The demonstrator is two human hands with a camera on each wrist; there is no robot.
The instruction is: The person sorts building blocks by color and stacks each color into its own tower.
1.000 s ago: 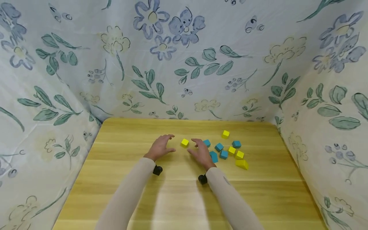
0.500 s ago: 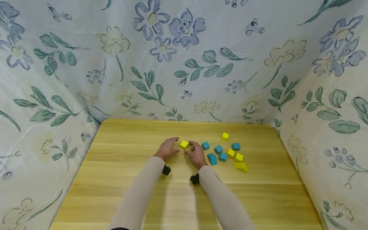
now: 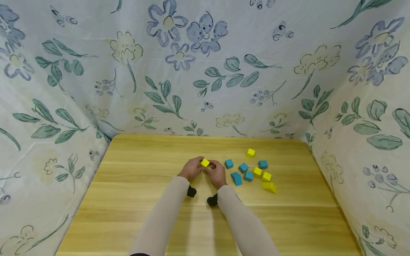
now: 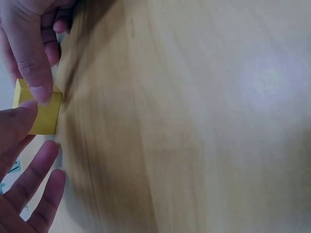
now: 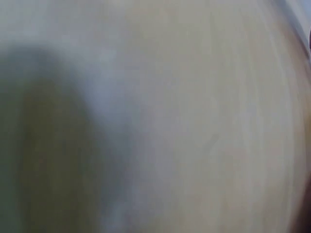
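Observation:
A small yellow cube (image 3: 205, 163) sits between both hands near the middle of the table. My left hand (image 3: 192, 169) pinches it from the left, and my right hand (image 3: 216, 173) pinches it from the right. Close up in the left wrist view, both thumbs press the near face of the yellow cube (image 4: 46, 119); the fingers behind it are largely hidden. Two other fingers of the left hand (image 4: 22, 199) are spread below the cube. The right wrist view is blurred and gives mostly tabletop.
Right of the hands lie several blue blocks, including a cube (image 3: 229, 164) and an angled piece (image 3: 236, 179). Yellow cubes (image 3: 266, 176) and a yellow wedge (image 3: 269, 187) lie beyond them. Floral cloth (image 3: 205, 89) encloses the wooden table (image 3: 134, 206) at back and sides.
Both hands have closed in from either side, the left moving right and the right moving left. They have taken hold of the yellow cube that lay between them.

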